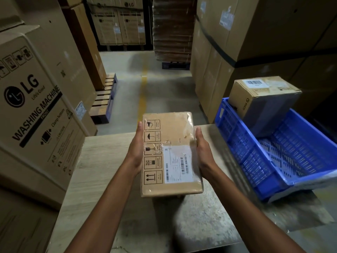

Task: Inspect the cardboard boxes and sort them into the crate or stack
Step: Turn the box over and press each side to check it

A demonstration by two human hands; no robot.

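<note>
A warehouse aisle runs ahead, its grey concrete floor (127, 99) marked by a worn yellow line (143, 94) down the middle; tall brown cartons wall in both sides. On the left stands a large carton printed LG washing machine (36, 110), with more cartons behind it resting on a wooden pallet with blue edges (105, 99); on the right rises a strapped stack of big plain cartons (237, 42) bearing pale labels. At the far end stand further LG cartons (118, 24) and a tall pile of flattened cardboard (173, 30) on a dark pallet. In the foreground lies a pale wood-grain tabletop (102, 179); the light is dim, brightest on the floor mid-aisle.
</note>
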